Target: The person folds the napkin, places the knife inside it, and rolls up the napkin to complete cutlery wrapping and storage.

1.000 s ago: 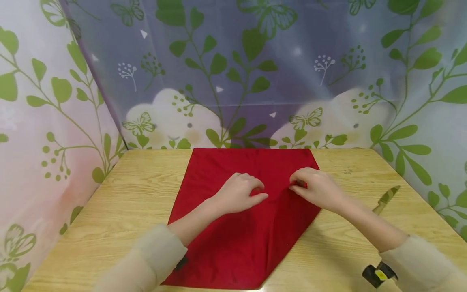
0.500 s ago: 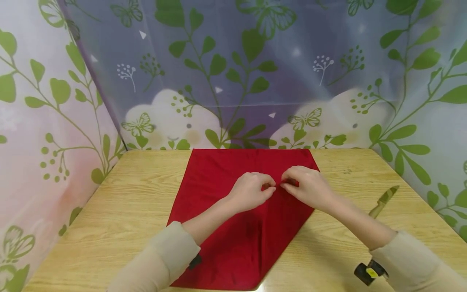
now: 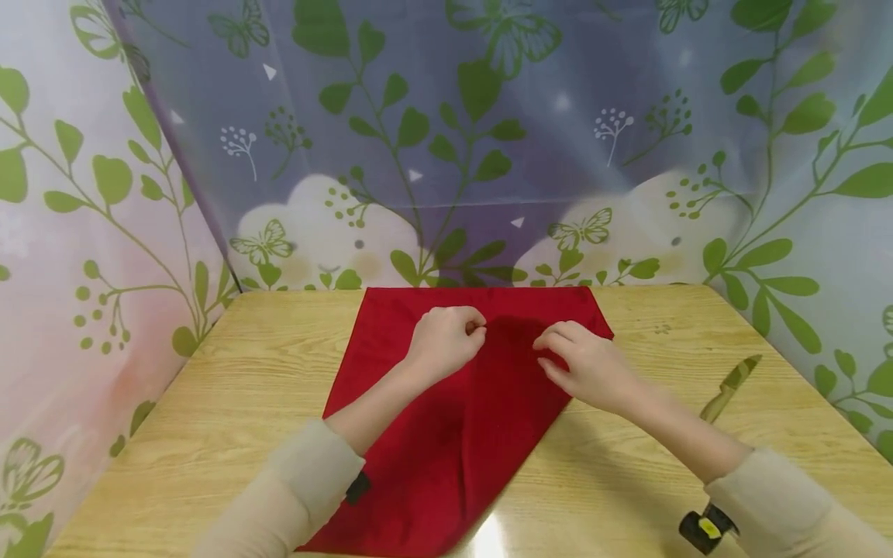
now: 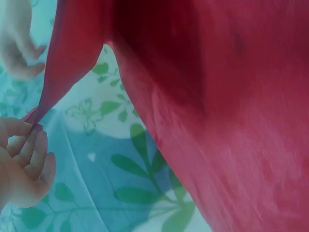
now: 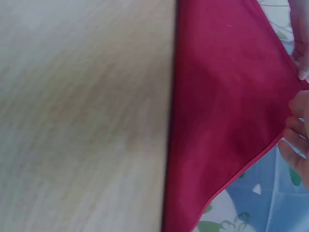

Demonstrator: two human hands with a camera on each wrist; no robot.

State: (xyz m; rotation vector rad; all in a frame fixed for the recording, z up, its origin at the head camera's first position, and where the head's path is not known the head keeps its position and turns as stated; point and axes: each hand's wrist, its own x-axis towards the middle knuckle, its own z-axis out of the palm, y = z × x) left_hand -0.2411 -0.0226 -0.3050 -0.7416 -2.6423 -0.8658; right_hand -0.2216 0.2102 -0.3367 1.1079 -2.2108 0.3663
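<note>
A red cloth is spread over the middle of the table, with one part lifted and its near right edge running diagonally. Thumb and fingers of my left hand pinch a raised corner of it, which the left wrist view shows as a narrow pointed tip. To the right, above the cloth, is my right hand; its fingers are loosely bent, thumb apart from them, and nothing is held. In the right wrist view the raised cloth slants up toward both hands at the right edge.
A kitchen knife lies on the wooden table to the right, beyond my right forearm. Patterned curtains with leaves and butterflies stand behind the table and at both sides. A small black device sits at my right wrist.
My hands came close together at the cloth, then parted. The left hand has moved left with the pinched corner, drawing the cloth's near right edge leftward. The right hand has let go.
</note>
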